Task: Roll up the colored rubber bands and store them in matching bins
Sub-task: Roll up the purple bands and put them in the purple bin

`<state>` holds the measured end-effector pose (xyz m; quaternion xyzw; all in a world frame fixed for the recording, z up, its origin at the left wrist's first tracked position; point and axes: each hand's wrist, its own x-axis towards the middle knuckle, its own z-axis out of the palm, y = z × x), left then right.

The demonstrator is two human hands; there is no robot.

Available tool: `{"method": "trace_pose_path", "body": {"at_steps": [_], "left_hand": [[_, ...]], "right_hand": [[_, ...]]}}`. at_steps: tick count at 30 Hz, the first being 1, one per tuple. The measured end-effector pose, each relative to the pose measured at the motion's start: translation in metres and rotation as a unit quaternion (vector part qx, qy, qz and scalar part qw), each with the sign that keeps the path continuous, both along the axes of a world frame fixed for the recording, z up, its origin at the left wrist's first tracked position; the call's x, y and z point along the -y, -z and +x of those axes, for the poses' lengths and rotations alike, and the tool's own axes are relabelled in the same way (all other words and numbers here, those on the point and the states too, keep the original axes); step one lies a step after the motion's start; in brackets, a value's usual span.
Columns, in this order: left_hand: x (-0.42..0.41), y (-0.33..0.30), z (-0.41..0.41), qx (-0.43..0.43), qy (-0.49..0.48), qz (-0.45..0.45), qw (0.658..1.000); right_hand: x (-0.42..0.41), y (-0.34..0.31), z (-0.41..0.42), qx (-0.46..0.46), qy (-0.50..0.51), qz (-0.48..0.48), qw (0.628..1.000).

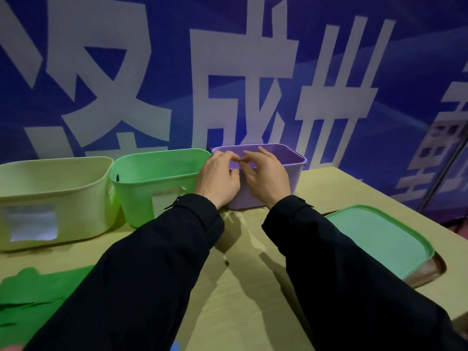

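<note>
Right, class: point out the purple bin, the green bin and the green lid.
purple bin (295, 158), head view, far right rim.
green bin (141, 198), head view, front wall.
green lid (379, 236), head view, middle of its top.

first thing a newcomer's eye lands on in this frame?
Both hands, left hand and right hand, meet fingertip to fingertip over the purple bin at centre; whatever they pinch is too small to make out. Left of it stand a green bin and a pale yellow bin, all before a blue banner with huge white characters.
</note>
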<state>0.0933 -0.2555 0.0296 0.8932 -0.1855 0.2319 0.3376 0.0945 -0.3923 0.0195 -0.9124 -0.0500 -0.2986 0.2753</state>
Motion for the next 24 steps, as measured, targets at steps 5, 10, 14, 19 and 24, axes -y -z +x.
{"method": "trace_pose_path", "body": {"at_steps": [5,10,14,19,24], "left_hand": [[-0.020,-0.006,-0.025,0.004,-0.004,-0.017,1.000],[-0.055,-0.014,-0.061,0.003,-0.001,-0.020,1.000],[-0.100,-0.014,-0.095,-0.006,-0.030,-0.004,1.000],[-0.170,-0.014,-0.122,-0.022,-0.080,-0.003,0.997],[-0.228,-0.003,-0.137,-0.044,-0.111,-0.014,0.993]], "right_hand": [[-0.021,-0.010,-0.034,0.011,-0.032,0.014,0.999],[-0.051,-0.018,-0.069,0.017,-0.033,0.016,0.999],[-0.095,-0.015,-0.088,-0.016,-0.060,0.018,0.998],[-0.161,-0.010,-0.102,-0.026,-0.133,0.003,0.991],[-0.218,0.000,-0.116,-0.032,-0.185,-0.040,0.981]]}}
